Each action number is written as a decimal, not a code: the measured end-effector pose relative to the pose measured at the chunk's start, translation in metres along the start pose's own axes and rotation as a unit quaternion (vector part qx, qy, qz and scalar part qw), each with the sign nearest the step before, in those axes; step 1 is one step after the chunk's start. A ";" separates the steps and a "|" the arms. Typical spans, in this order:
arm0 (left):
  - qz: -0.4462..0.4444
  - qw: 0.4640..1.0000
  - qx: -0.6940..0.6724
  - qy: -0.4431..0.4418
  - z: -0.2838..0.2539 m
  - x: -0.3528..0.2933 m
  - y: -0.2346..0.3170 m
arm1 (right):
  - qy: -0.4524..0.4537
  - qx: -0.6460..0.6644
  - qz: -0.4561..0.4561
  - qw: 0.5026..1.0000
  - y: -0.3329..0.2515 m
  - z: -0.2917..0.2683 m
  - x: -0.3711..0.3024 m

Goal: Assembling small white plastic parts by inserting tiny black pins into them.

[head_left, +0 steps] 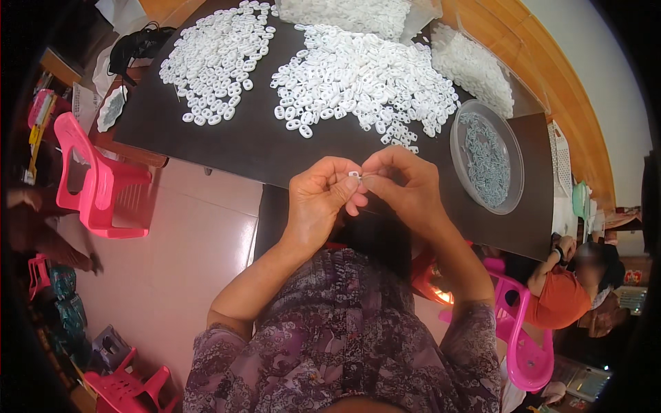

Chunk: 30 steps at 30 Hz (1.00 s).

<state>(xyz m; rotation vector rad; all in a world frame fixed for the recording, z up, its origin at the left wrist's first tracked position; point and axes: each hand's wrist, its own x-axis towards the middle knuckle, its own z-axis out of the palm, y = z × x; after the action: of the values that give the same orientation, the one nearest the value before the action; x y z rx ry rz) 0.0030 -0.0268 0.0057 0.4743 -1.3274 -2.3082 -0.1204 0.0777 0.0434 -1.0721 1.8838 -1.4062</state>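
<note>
Just in front of the dark table's near edge, my left hand (313, 199) pinches a small white plastic piece (354, 174) between thumb and forefinger. My right hand (406, 182) meets it there, its thumb and forefinger pressed together against the piece's right side. Whatever sits between those right fingertips is too small to make out. Ahead of both hands spreads a big heap of white plastic pieces (358, 76). A separate pile of white oval two-holed pieces (217, 58) lies to the left. On the right, a round clear tub (457, 148) holds many small grey screws (487, 162).
Clear bins of white pieces (475, 65) stand along the table's (155, 127) far side. A pink chair (96, 179) is at the left, and another (527, 344) at the lower right. Beside that one sits a person in an orange top (561, 299).
</note>
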 end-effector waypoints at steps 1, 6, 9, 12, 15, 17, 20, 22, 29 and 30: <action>0.000 1.000 0.000 0.000 0.000 0.000 0.000 | 0.003 0.001 0.002 1.000 0.000 0.001 0.000; 0.028 0.997 0.061 0.041 0.005 -0.003 -0.003 | 0.008 0.015 0.008 1.000 -0.001 0.004 0.000; 0.056 0.989 0.133 0.042 0.005 -0.004 -0.004 | 0.019 -0.005 -0.013 1.000 0.003 0.007 0.000; 0.040 0.986 0.154 0.047 0.004 -0.004 -0.004 | 0.013 0.008 0.014 1.000 0.004 0.007 0.000; 0.045 0.986 0.155 0.038 0.001 -0.003 -0.006 | 0.013 0.007 0.022 1.000 0.003 0.008 0.001; 0.048 0.988 0.145 0.038 0.000 -0.003 -0.004 | 0.020 0.054 0.029 0.998 0.004 0.010 0.001; 0.045 0.989 0.140 0.035 -0.001 -0.004 -0.001 | 0.022 0.056 0.012 0.998 0.006 0.010 0.002; 0.040 0.988 0.145 0.034 0.000 -0.005 0.001 | 0.022 0.053 0.013 0.998 0.008 0.010 0.002; 0.152 0.944 0.284 0.075 0.004 -0.006 -0.008 | 0.037 0.043 0.006 0.998 0.011 0.017 0.001; 0.205 0.922 0.318 0.085 0.004 -0.006 -0.010 | 0.037 0.042 0.006 0.998 0.011 0.018 0.002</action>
<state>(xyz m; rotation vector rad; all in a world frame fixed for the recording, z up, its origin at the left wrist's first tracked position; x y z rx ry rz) 0.0045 -0.0165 -0.0009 0.5146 -1.8673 -1.4374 -0.1098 0.0683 0.0275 -0.9787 1.8611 -1.5240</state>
